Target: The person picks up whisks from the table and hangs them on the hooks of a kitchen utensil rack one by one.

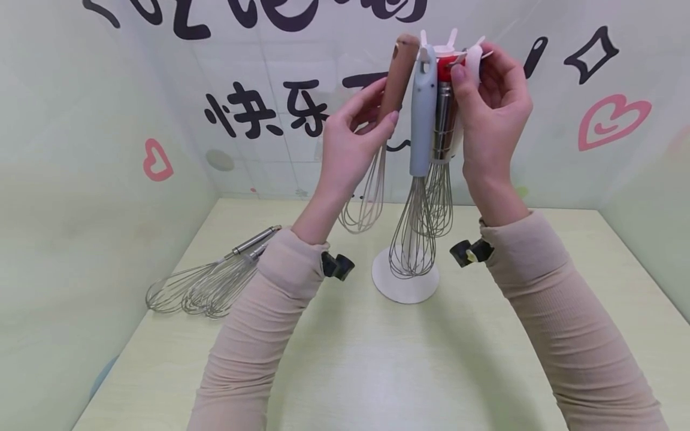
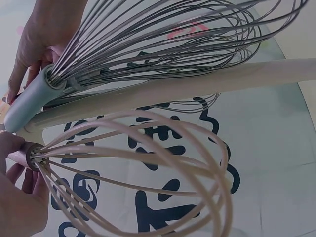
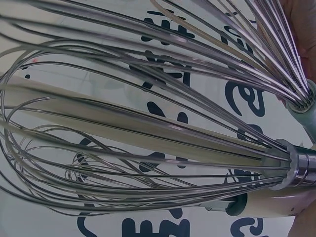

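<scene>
In the head view my left hand (image 1: 353,129) grips the brown handle (image 1: 400,78) of a whisk, its pale wire loops (image 1: 365,197) hanging down beside a white stand. A whisk with a light blue handle (image 1: 423,114) hangs from the stand, partly in front of a whisk with a red-topped metal handle (image 1: 444,114). Up at the stand's hooks (image 1: 451,38), my right hand (image 1: 496,114) has thumb and fingers around a white handle end (image 1: 474,63). Below that, its cream handle (image 3: 269,202) shows in the right wrist view. Whether the brown handle touches a hook is unclear.
The stand's round white base (image 1: 401,290) rests on the pale table (image 1: 372,371). Several metal whisks (image 1: 215,281) lie together at the table's left. A patterned wall (image 1: 302,155) with black writing rises close behind the stand.
</scene>
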`<state>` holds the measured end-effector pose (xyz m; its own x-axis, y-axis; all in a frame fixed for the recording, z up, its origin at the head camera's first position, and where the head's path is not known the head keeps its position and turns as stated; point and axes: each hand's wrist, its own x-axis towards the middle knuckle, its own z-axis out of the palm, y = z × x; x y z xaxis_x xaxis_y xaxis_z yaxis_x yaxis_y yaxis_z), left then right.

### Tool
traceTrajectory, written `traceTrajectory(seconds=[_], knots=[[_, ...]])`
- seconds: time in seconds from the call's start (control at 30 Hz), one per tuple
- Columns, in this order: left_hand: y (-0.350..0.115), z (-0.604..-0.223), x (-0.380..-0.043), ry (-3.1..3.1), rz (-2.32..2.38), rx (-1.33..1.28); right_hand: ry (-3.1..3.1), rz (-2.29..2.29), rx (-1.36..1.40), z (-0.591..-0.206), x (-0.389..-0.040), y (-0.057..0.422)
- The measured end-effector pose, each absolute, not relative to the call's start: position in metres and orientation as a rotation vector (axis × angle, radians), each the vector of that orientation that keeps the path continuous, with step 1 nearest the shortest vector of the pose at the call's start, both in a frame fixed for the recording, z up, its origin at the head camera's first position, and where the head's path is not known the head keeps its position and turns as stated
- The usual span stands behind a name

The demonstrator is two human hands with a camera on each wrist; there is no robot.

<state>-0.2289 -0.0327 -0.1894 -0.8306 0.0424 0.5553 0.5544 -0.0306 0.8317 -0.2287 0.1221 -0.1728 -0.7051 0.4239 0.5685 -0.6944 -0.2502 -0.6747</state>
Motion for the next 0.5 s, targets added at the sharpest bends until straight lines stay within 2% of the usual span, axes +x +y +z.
traceTrajectory(seconds=[0.5], knots=[[-0.0354,-0.1898,-0.2285,-1.934,-1.868,-0.642,-1.295,1.998,0.346,-0.1730,-0.2285,0.1230]])
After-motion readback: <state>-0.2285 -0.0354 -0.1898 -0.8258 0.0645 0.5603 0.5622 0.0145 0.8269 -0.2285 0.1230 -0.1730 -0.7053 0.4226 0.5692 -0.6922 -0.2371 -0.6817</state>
